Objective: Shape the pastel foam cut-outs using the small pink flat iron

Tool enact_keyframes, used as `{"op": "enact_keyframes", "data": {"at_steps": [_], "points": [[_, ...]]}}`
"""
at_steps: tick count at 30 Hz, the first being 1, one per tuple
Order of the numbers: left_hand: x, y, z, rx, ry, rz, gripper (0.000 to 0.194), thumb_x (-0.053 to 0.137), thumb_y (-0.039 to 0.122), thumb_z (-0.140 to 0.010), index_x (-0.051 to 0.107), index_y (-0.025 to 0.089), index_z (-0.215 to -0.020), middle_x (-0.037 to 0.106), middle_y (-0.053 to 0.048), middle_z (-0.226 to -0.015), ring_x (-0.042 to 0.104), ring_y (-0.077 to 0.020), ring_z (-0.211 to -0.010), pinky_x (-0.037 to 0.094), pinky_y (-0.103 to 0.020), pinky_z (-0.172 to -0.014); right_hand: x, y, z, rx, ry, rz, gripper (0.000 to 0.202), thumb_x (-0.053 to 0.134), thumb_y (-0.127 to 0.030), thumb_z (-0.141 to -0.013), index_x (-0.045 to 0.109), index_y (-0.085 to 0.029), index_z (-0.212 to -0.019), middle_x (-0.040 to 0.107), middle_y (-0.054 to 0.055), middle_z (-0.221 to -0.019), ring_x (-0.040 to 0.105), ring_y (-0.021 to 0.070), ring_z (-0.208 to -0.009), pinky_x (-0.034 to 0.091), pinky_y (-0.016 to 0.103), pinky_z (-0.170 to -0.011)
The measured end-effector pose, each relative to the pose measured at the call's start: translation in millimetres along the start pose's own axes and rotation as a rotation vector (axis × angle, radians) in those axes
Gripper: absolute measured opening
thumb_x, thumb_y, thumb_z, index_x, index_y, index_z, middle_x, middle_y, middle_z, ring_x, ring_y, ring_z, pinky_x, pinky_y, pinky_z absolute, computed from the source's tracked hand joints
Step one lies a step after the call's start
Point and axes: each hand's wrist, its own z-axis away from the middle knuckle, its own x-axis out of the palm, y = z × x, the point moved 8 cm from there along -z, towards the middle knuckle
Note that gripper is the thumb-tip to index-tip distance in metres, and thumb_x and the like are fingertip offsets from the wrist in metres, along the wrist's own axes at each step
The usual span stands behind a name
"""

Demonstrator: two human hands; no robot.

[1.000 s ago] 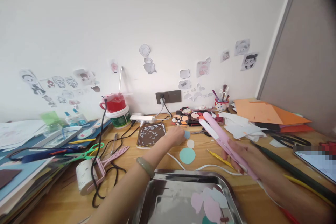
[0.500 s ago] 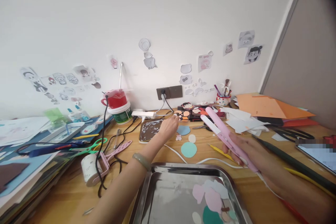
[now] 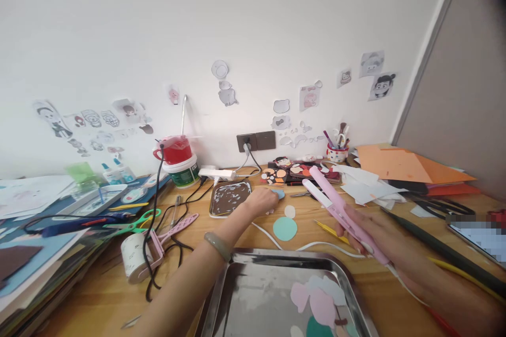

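Observation:
My right hand (image 3: 361,226) is wrapped round a pink mini hair straightener (image 3: 336,210), whose two plates stand apart and point up and to the left. No paper shows between the plates. My left hand (image 3: 263,201) reaches over the table, its fingers closed at a light blue paper cutout (image 3: 280,194); the fingertips are partly hidden. Just in front of it lie a small cream paper oval (image 3: 290,211) and a mint green paper circle (image 3: 285,228). Nearer to me, a metal tray (image 3: 245,295) bears several pink, pale blue and green paper cutouts (image 3: 322,305).
A brown-topped pad (image 3: 227,199) lies left of my left hand. Behind are dark cases with round cutouts (image 3: 274,175) and a power strip (image 3: 216,174). Green scissors (image 3: 136,222) and black cords lie left. Paper scraps (image 3: 367,184), a yellow tool (image 3: 330,231) and a phone (image 3: 480,239) are right.
My left hand has come down and slightly toward me, from the cutouts on the dark cases to the blue cutout. My right hand still holds the straightener in about the same place.

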Motion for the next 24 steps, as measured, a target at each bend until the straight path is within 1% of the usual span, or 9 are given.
{"op": "enact_keyframes", "data": {"at_steps": [3,6,8,10,13,15,17,21,24], "points": [[-14.4,-8.3,3.1,-0.083,0.085,0.110,0.014,0.044,0.016,-0.073,0.056,0.009,-0.074,0.060,-0.018,-0.080,0.054,-0.0250,-0.083,0.038,-0.037,-0.074,0.1,-2.2,2.1,-0.008,-0.003,-0.030,0.048,0.033,-0.057,-0.073,0.053,-0.017,-0.055,0.045,-0.001,-0.041,0.036,0.0103,-0.038,0.028,0.022,-0.040],[-38.4,-16.7,12.8,-0.178,0.242,0.282,0.023,0.035,0.014,-0.076,0.054,0.009,-0.089,0.059,-0.017,-0.089,0.053,-0.0234,-0.087,0.038,-0.038,-0.075,-1.2,-5.0,5.2,-0.017,0.000,-0.113,0.041,0.036,-0.050,-0.076,0.051,-0.017,-0.058,0.046,-0.001,-0.047,0.038,0.0096,-0.041,0.031,0.021,-0.042],[-50.4,-14.0,23.3,-0.193,0.311,0.437,0.028,0.032,0.015,-0.077,0.050,0.012,-0.098,0.060,-0.011,-0.090,0.055,-0.0187,-0.084,0.041,-0.032,-0.072,-0.6,-5.7,5.2,-0.020,-0.018,-0.183,0.036,0.040,-0.046,-0.077,0.052,-0.016,-0.062,0.047,-0.001,-0.051,0.039,0.0091,-0.044,0.033,0.021,-0.044],[-55.8,-3.8,36.4,-0.174,0.335,0.602,0.030,0.032,0.019,-0.079,0.046,0.012,-0.104,0.061,-0.008,-0.089,0.057,-0.0146,-0.081,0.044,-0.024,-0.067,0.6,-4.7,4.4,-0.005,-0.030,-0.226,0.031,0.043,-0.042,-0.077,0.053,-0.015,-0.065,0.048,0.000,-0.056,0.040,0.0090,-0.046,0.035,0.020,-0.045],[-55.5,16.3,60.1,-0.155,0.338,0.835,0.033,0.038,0.029,-0.078,0.046,0.011,-0.105,0.063,-0.007,-0.084,0.058,-0.0125,-0.076,0.046,-0.021,-0.064,-2.2,-1.9,4.9,0.025,0.044,-0.219,0.026,0.045,-0.039,-0.076,0.053,-0.017,-0.065,0.046,0.000,-0.057,0.041,0.0099,-0.047,0.036,0.020,-0.043],[-42.3,24.2,75.2,-0.240,0.300,1.395,0.033,0.052,0.032,-0.070,0.052,0.011,-0.095,0.062,-0.007,-0.075,0.059,-0.0119,-0.068,0.046,-0.020,-0.061,-2.9,-1.2,7.2,0.016,0.080,-0.210,0.027,0.043,-0.042,-0.076,0.054,-0.019,-0.065,0.048,0.001,-0.059,0.043,0.0115,-0.049,0.037,0.021,-0.042],[-35.3,34.9,87.9,-0.313,0.282,1.655,0.027,0.061,0.032,-0.064,0.056,0.011,-0.081,0.059,-0.003,-0.065,0.055,-0.0081,-0.057,0.044,-0.017,-0.054,1.5,-0.2,9.6,0.000,0.041,-0.192,0.030,0.041,-0.046,-0.076,0.055,-0.021,-0.067,0.052,0.002,-0.064,0.047,0.0132,-0.053,0.039,0.021,-0.045],[-32.5,49.0,104.3,-0.440,0.290,1.788,0.024,0.065,0.031,-0.059,0.053,0.012,-0.068,0.054,0.001,-0.053,0.050,-0.0053,-0.047,0.039,-0.014,-0.046,13.0,-2.1,13.3,-0.067,-0.073,-0.076,0.026,0.044,-0.043,-0.076,0.057,-0.021,-0.076,0.054,0.001,-0.067,0.047,0.0125,-0.057,0.038,0.020,-0.049],[-33.1,54.3,108.9,-0.474,0.288,1.772,0.027,0.061,0.036,-0.061,0.049,0.013,-0.067,0.057,-0.001,-0.053,0.055,-0.0094,-0.049,0.038,-0.016,-0.044,18.2,-8.1,14.6,-0.128,-0.099,0.019,0.026,0.043,-0.041,-0.078,0.056,-0.021,-0.089,0.050,-0.001,-0.063,0.044,0.0108,-0.053,0.035,0.019,-0.046]]}}
